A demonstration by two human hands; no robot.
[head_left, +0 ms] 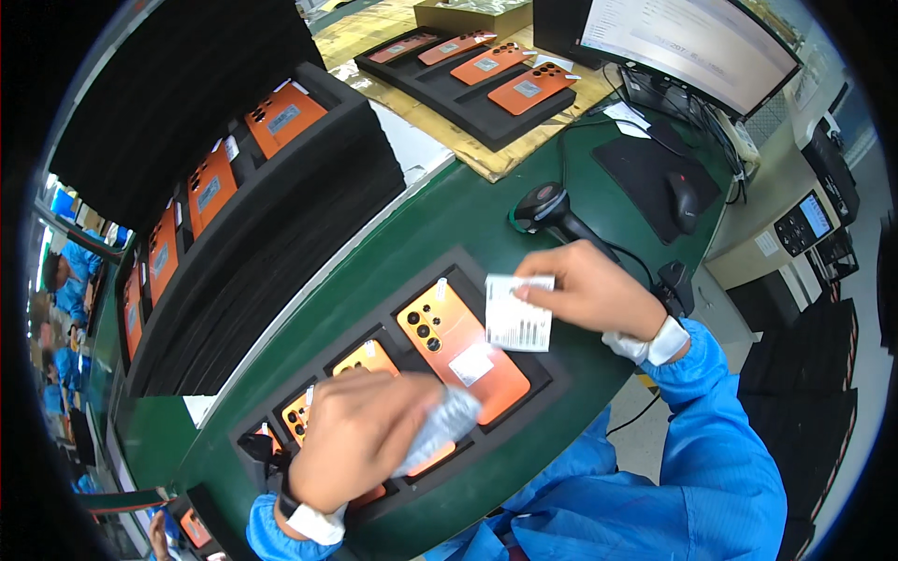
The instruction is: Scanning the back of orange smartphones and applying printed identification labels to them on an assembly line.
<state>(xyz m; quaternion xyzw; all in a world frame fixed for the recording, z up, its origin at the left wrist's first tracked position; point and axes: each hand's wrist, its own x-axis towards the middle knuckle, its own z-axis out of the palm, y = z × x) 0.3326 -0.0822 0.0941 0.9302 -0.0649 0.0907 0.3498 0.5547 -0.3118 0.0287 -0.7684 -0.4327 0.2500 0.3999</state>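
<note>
My right hand (599,292) pinches a white sheet of barcode labels (519,323) over the right end of a black foam tray (456,265). My left hand (351,435) is closed on a pale blue-grey, crinkled piece (438,432), smeared by motion; its kind is not clear. That hand hovers above the tray's middle and hides part of it. Several orange phones lie back side up in the tray slots. The rightmost phone (496,383) has a white label (472,364) on its back and a small white tab by its cameras.
A tall stack of black foam trays (309,224) with orange phones stands at left. Another phone tray (486,117) lies at the back. A barcode scanner (552,210), mouse (685,204), monitor (692,47) and label printer (795,229) are at right. Co-workers appear far left.
</note>
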